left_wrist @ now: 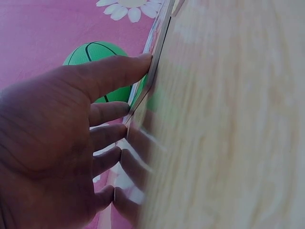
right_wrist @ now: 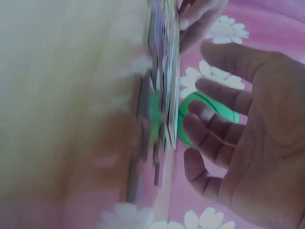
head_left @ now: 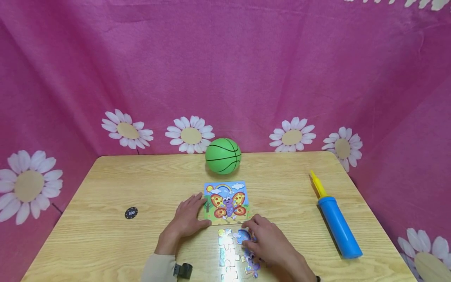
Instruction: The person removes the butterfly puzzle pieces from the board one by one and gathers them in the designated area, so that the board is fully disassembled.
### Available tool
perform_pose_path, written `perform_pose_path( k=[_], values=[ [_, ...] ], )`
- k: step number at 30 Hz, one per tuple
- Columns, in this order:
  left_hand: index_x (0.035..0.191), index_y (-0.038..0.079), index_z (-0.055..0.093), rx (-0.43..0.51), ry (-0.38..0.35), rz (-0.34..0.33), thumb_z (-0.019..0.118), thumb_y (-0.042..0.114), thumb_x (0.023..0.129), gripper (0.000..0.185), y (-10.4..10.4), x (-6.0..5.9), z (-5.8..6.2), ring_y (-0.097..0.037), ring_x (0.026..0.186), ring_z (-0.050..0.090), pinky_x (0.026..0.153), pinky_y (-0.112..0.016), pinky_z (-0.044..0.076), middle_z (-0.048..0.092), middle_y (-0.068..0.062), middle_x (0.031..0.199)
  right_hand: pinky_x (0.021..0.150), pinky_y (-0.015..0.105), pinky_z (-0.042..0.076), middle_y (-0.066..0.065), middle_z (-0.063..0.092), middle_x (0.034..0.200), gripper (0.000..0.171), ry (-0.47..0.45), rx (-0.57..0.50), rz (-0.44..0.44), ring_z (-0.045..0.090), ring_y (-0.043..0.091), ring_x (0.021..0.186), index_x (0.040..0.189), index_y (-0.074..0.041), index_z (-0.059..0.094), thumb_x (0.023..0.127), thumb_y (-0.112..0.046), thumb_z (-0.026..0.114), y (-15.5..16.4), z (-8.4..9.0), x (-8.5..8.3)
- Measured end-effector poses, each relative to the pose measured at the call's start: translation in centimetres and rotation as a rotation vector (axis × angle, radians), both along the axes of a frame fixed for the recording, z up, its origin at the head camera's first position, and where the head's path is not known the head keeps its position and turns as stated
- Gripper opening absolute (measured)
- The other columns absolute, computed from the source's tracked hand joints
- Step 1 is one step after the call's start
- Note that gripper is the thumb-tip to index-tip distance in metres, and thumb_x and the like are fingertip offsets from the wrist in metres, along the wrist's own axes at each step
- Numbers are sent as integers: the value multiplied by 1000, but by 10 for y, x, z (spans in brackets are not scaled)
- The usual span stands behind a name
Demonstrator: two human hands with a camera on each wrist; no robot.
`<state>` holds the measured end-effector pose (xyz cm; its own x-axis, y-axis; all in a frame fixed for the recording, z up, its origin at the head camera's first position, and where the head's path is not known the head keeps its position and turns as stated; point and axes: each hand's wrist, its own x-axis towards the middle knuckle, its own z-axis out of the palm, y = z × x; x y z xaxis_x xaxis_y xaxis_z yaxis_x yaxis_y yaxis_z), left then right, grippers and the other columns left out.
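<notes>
A butterfly picture board lies flat near the middle of the table. My left hand rests at its left side, fingers spread, with thumb and fingertips at the board's edge. In the left wrist view the thumb meets that edge. Just in front of the board lie jigsaw pieces: a light column at left and blue and purple pieces beside it. Over the latter hovers my right hand, hiding some of them. Its loosely bent fingers hold nothing in the right wrist view.
Behind the board sits a green ball with black lines. A blue pump with a yellow nozzle lies at the right. On the left is a black round chip marked 100. A pink flowered cloth hangs along the back and sides.
</notes>
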<state>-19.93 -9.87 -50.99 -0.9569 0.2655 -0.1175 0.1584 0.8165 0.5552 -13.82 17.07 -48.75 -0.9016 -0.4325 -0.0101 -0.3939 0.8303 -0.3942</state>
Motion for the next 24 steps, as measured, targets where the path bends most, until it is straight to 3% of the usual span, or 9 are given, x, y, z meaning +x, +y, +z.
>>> perform_pose_path(
  k=[9, 24],
  values=[
    [143, 12, 46, -2, -10, 0, 75, 38, 80, 74, 0, 0, 0, -33, 148, 22, 120, -57, 15, 30, -9, 159, 70, 27, 42, -7, 56, 101, 42, -3, 21, -149, 48, 7, 83, 120, -17, 65, 83, -35, 74, 3, -3, -19],
    [144, 12, 45, -1, -12, -4, 74, 38, 80, 75, 0, 0, 1, -33, 148, 22, 120, -56, 15, 30, -8, 159, 71, 30, 43, -1, 58, 103, 39, 50, -18, -106, 48, 10, 83, 118, -17, 66, 83, -32, 74, -5, -5, -33]
  ],
)
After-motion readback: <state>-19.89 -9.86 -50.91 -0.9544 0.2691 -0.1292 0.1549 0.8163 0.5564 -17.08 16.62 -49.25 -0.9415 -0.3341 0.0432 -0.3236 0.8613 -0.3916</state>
